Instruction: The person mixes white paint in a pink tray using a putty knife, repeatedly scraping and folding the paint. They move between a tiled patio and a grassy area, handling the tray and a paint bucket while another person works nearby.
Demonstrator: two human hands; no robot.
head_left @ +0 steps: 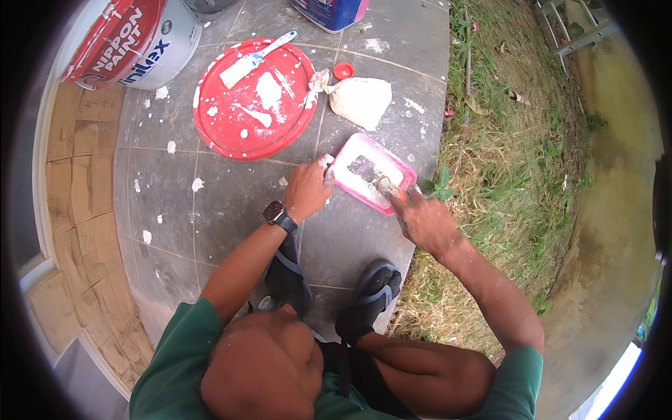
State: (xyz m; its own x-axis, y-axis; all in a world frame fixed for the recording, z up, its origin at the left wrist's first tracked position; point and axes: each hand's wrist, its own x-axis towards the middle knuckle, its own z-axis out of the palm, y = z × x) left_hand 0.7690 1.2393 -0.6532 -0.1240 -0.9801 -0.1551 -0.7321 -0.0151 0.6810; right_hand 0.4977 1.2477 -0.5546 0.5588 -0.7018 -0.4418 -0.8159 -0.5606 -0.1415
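A pink rectangular tray (341, 145) holds white paint-like stuff with a dark grey patch in its middle. My left hand (308, 187), with a dark watch on the wrist, grips the tray's left edge. At the opposite side, my right hand (427, 220) is closed around a short tool (384, 185) with some orange on its handle. Its smeared working end dips into the tray; whether it is a brush or a scraper I cannot tell. Just beyond the tray lies a knotted bag (360, 101) of whitish material, with a small red cap (343, 71) beside it.
A round red lid (224, 115) splashed with white carries a white-smeared brush (257, 59). Far left stands a large paint bucket (164, 45); a blue container (332, 14) is at the back. Grey tiles (175, 231) end at grass (504, 161) on the right. My feet are close below.
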